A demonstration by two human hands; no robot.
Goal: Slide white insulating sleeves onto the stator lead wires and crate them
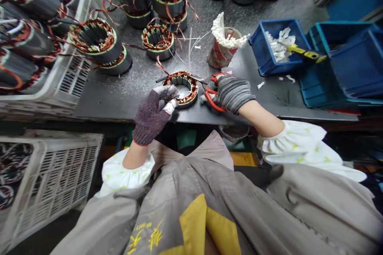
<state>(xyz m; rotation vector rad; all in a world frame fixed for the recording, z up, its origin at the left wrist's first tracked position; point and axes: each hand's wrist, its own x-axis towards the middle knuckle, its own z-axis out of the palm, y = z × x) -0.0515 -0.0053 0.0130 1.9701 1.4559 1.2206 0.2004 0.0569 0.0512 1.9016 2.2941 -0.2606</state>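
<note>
A small motor stator (183,87) with copper windings lies flat near the front edge of the dark workbench (119,91). My left hand (154,111), in a dark knitted glove, is closed on the stator's near left rim. My right hand (230,92), in a grey striped glove, grips red-handled scissors (211,91). The scissor blades reach left across the top of the stator.
More wound stators (98,44) stand stacked behind and fill a white crate (64,81) at left. A cup of white cable ties (223,42) stands behind the scissors. Blue bins (278,46) sit at right, one holding white scraps and a yellow-handled tool (303,52). Another white crate (44,175) is below left.
</note>
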